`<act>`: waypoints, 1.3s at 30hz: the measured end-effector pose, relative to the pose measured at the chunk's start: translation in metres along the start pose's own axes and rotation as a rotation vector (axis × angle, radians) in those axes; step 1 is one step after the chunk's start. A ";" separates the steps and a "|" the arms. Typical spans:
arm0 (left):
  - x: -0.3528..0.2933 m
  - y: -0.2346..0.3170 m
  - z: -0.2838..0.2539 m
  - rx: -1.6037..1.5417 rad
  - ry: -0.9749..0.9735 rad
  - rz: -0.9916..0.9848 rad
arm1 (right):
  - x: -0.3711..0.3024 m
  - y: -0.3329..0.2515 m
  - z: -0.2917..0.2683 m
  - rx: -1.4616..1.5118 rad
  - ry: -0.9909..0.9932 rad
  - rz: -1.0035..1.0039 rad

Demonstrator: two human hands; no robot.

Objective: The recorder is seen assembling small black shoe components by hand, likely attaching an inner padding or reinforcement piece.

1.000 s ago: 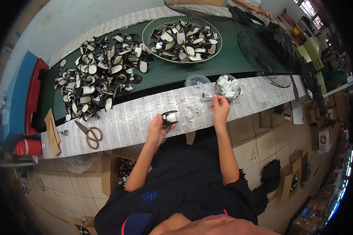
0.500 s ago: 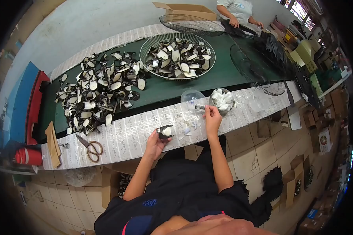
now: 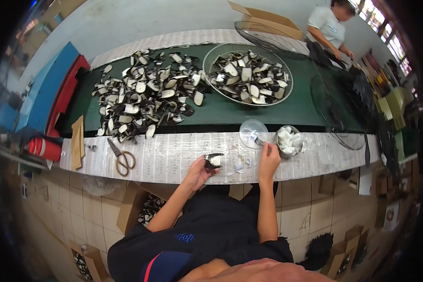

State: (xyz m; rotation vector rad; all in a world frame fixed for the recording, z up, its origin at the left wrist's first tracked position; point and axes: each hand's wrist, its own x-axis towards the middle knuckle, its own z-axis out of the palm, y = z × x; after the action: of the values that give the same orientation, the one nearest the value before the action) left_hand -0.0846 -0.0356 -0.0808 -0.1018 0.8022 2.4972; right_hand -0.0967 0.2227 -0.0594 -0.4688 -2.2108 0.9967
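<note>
My left hand grips a small black piece with a cream-white face, curved like a shoe's heel part, above the table's near edge. My right hand pinches a thin, dark, metallic-looking item, too small to name, at the rim of a clear round plastic dish. Bluish-white scraps lie in the dish. Beside it stands a round metal bowl of white, crumpled, cotton-like material. Small white scraps lie on the paper covering between my hands.
A pile of similar black-and-white pieces covers the green surface at left; more fill a wire basket. Scissors and brown card lie near a red container. Wire covers stand right. A co-worker handles dark material behind.
My right hand has drawn back slightly from beside the bowl toward the clear dish, still pinching the small item. My left hand keeps the black-and-white piece. The whole view has shifted and turned.
</note>
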 end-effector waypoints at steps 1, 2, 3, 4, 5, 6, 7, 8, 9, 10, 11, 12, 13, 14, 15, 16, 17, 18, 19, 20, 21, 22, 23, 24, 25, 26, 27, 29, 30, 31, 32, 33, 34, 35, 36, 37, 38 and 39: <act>0.000 0.001 0.002 0.003 -0.002 -0.026 | -0.002 -0.002 -0.003 0.001 -0.004 0.012; 0.000 0.001 -0.001 0.013 -0.024 -0.036 | -0.005 -0.004 -0.005 0.000 -0.006 0.025; -0.001 0.000 -0.002 0.009 -0.018 -0.024 | -0.007 -0.005 -0.007 0.005 -0.016 0.017; 0.000 0.000 -0.003 0.007 -0.030 -0.030 | -0.010 -0.005 -0.009 -0.009 -0.025 0.028; 0.000 0.000 -0.003 0.003 -0.044 -0.039 | -0.013 -0.005 -0.011 -0.026 -0.032 0.042; 0.000 -0.001 -0.005 0.004 -0.048 -0.047 | -0.017 -0.006 -0.014 -0.031 -0.026 0.046; 0.000 -0.002 -0.006 0.004 -0.051 -0.035 | -0.021 -0.006 -0.019 -0.065 -0.052 0.054; 0.000 -0.004 -0.008 0.003 -0.055 -0.027 | -0.024 -0.005 -0.023 -0.101 -0.077 0.065; -0.002 -0.005 -0.010 0.003 -0.068 -0.053 | -0.027 -0.004 -0.023 -0.117 -0.058 0.082; -0.003 -0.005 -0.011 0.024 -0.021 -0.022 | -0.028 -0.002 -0.022 -0.117 -0.040 0.015; -0.003 -0.004 -0.010 0.043 0.027 0.005 | -0.029 0.002 -0.022 -0.121 -0.025 -0.048; -0.001 -0.003 -0.008 0.051 0.051 0.017 | -0.028 0.005 -0.021 -0.106 -0.037 -0.060; -0.002 -0.001 -0.008 0.056 0.062 0.016 | -0.028 -0.001 -0.024 -0.106 -0.111 0.011; -0.001 0.002 -0.006 0.080 0.060 0.002 | -0.025 -0.005 -0.025 -0.046 -0.106 0.041; 0.000 0.003 -0.003 0.103 0.058 -0.010 | -0.023 -0.006 -0.027 0.017 -0.101 0.068; 0.002 0.006 0.005 0.126 0.054 -0.019 | -0.021 0.002 -0.028 0.007 -0.086 0.079; 0.005 0.005 0.009 0.130 0.043 -0.034 | -0.021 0.011 -0.026 0.030 -0.018 0.067; 0.007 0.004 0.012 0.143 0.051 -0.050 | -0.020 0.019 -0.026 0.053 0.052 0.054; 0.010 0.002 0.014 0.156 0.057 -0.066 | -0.020 0.020 -0.028 0.045 0.070 0.058; 0.014 0.001 0.009 0.180 0.015 -0.066 | -0.022 0.020 -0.028 0.083 0.089 0.061; 0.019 0.002 0.008 0.185 -0.010 -0.081 | -0.025 0.018 -0.029 0.120 0.113 0.063; 0.027 0.003 0.009 0.172 -0.008 -0.071 | -0.028 0.020 -0.030 0.088 0.100 0.044; 0.037 0.005 0.009 0.159 -0.007 -0.062 | -0.030 0.019 -0.030 0.045 0.084 0.021; 0.052 0.009 0.006 0.166 -0.002 -0.058 | -0.032 0.018 -0.030 0.024 0.042 0.050; 0.068 0.018 0.012 0.217 -0.006 -0.043 | -0.032 0.016 -0.031 0.052 0.063 0.019; 0.088 0.026 0.029 0.268 -0.030 0.010 | -0.033 0.017 -0.033 0.063 0.061 0.052; 0.108 0.036 0.040 0.284 -0.064 0.048 | -0.033 0.019 -0.035 0.089 0.086 0.046; 0.156 0.062 0.040 0.118 -0.172 0.037 | -0.036 0.023 -0.037 0.048 0.073 0.088; 0.173 0.076 0.045 0.023 -0.183 0.027 | -0.034 0.022 -0.038 0.021 0.127 0.096; 0.194 0.088 0.037 -0.075 -0.329 0.103 | -0.034 0.017 -0.038 0.088 0.154 0.054; 0.213 0.095 0.031 -0.087 -0.396 0.147 | -0.034 0.015 -0.039 0.146 0.187 0.015; 0.225 0.101 0.024 -0.050 -0.475 0.184 | -0.034 0.016 -0.038 0.121 0.231 0.019; 0.232 0.104 0.008 -0.005 -0.490 0.229 | -0.034 0.017 -0.036 0.111 0.205 0.018; 0.225 0.095 0.017 0.051 -0.341 0.243 | -0.034 0.022 -0.037 0.092 0.186 0.026; 0.222 0.095 -0.007 0.006 -0.369 0.214 | -0.033 0.014 -0.036 0.105 0.175 0.033; 0.226 0.093 -0.032 -0.041 -0.392 0.186 | -0.032 0.012 -0.034 0.096 0.181 0.029; 0.234 0.092 -0.044 0.019 -0.331 0.186 | -0.032 0.012 -0.034 0.089 0.185 0.024; 0.240 0.092 -0.058 0.079 -0.266 0.189 | -0.033 0.011 -0.033 0.085 0.186 0.017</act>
State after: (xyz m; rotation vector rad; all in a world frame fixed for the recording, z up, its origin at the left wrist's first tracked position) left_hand -0.3428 -0.0249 -0.1326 0.3418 0.8276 2.5751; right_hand -0.0497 0.2290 -0.0652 -0.5200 -1.9947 1.0098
